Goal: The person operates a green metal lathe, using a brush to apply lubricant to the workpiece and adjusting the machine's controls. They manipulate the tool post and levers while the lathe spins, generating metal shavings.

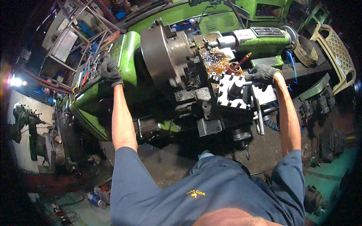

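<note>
My left hand (109,71), in a dark grey knitted glove, is at the top of the green lathe headstock (129,56), beside a row of hand tools (86,77). Its fingers look curled, and whatever they hold is hidden. My right hand (263,75), gloved alike, closes around the end of the lever on the square tool post (234,90). Between my hands sits the large steel chuck (160,52). Behind the tool post, a red-handled brush (245,59) stands in a small reddish pot (234,69).
The green tailstock (262,39) lies at the far right, with a round metal pan (306,51) beyond it. Oil and metal chips (217,60) cover the carriage behind the tool post. A beige plastic chair (337,52) stands at the right. A metal rack (66,43) rises at the far left.
</note>
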The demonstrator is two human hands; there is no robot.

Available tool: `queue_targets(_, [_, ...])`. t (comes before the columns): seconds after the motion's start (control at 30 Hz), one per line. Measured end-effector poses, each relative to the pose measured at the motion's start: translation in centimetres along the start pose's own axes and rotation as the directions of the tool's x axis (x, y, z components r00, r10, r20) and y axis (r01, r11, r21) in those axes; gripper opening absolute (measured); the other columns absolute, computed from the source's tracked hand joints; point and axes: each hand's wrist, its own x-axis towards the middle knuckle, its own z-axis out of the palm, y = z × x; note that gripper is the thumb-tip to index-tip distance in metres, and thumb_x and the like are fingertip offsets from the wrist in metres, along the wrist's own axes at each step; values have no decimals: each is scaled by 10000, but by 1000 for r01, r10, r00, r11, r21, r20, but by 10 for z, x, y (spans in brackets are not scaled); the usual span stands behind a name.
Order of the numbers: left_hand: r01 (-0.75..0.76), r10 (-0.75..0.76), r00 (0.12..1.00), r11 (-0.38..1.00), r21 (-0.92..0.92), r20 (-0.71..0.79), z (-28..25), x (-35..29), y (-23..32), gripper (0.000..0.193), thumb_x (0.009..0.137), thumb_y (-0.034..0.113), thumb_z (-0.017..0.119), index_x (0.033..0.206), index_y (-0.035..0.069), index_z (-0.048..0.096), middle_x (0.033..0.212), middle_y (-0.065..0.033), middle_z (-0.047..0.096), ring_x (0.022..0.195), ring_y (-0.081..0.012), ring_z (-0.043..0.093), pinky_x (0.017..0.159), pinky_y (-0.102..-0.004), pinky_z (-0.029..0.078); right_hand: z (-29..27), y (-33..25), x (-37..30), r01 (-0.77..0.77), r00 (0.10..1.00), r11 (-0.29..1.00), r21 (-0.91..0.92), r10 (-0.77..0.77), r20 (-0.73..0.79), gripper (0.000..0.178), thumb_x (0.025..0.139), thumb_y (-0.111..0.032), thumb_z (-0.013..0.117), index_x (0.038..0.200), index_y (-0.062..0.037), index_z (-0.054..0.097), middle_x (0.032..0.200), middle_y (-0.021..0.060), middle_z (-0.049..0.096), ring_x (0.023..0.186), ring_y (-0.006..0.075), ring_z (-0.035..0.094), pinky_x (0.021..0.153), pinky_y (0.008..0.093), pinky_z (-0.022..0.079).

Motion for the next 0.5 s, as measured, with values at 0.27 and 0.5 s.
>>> queue_targets(0.27, [9,-9,1000,1000,18,-6,-6,0,4,286,953,319,593,973,49,686,964,-128,703,926,-305,662,843,-406,496,5,-10,-7,0,998,997,79,5,-62,373,902,-393,693,844,-25,706,658,34,620,481,134,611,433,300,560])
queue_targets(0.5, [43,-43,999,996,83,-9,-11,-7,-13,307,965,318,584,992,29,686,986,-142,704,943,-329,661,882,-421,503,4,-9,-2,-5,999,997,72,8,-44,396,893,-411,703,835,-20,691,651,33,616,490,136,613,428,302,555])
